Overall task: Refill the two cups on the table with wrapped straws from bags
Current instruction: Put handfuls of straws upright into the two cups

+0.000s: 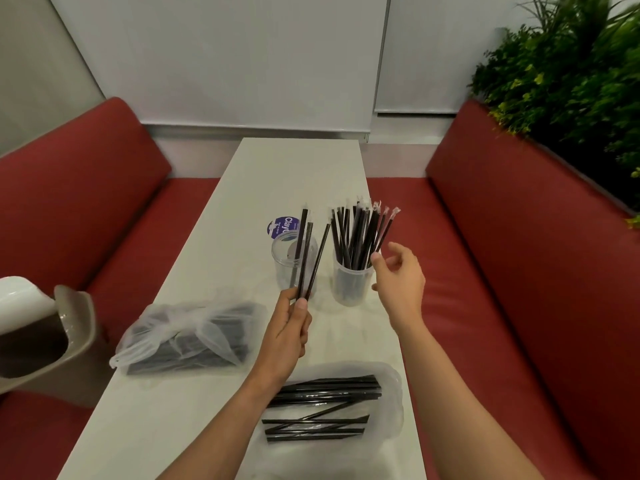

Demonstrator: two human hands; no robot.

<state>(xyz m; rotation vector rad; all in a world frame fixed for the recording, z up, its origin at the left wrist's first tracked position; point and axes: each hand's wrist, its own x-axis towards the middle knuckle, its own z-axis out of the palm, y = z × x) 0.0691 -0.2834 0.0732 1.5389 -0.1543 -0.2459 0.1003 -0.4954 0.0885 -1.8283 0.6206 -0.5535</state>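
Two clear plastic cups stand mid-table. The left cup looks nearly empty; the right cup is packed with upright black wrapped straws. My left hand pinches the lower ends of three black wrapped straws, held upright just in front of the left cup. My right hand hovers beside the right cup, fingers apart, holding nothing. A knotted plastic bag of straws lies at the left. An open bag with loose straws lies near me.
The narrow white table runs away from me between two red benches. A round purple sticker lies behind the left cup. A beige and white bin sits at the left edge. Green plants fill the right corner.
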